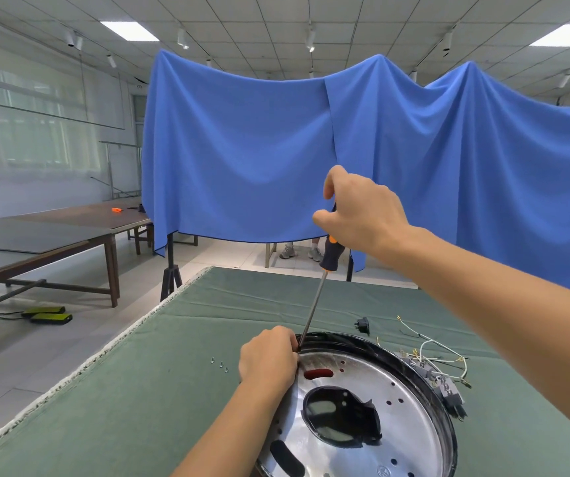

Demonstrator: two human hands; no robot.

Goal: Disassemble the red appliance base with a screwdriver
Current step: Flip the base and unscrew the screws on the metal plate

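Right hand (362, 211) grips black-and-orange-handled screwdriver (314, 304), tip at far-left rim of round silver-and-black appliance base (362, 407) on green table cloth (139, 390). Left hand (268, 356) curls over rim, bracing. Advice: keep shaft upright, press firmly.

Both my arms come into view bare from the wrist back as far as the picture reaches: no sleeve or cuff shows on either forearm. My left hand (267, 356) wears no glove, and I see no ring on its knuckles or watch or band at its wrist. My right hand (362, 210) is ungloved too, its wrist also free of any strap or bracelet. My right forearm runs broad and long across the lower right of the view, since it is near the camera; my left forearm looks slimmer and shorter. My fingernails are too small to make out. Nothing else of my body or clothing shows.
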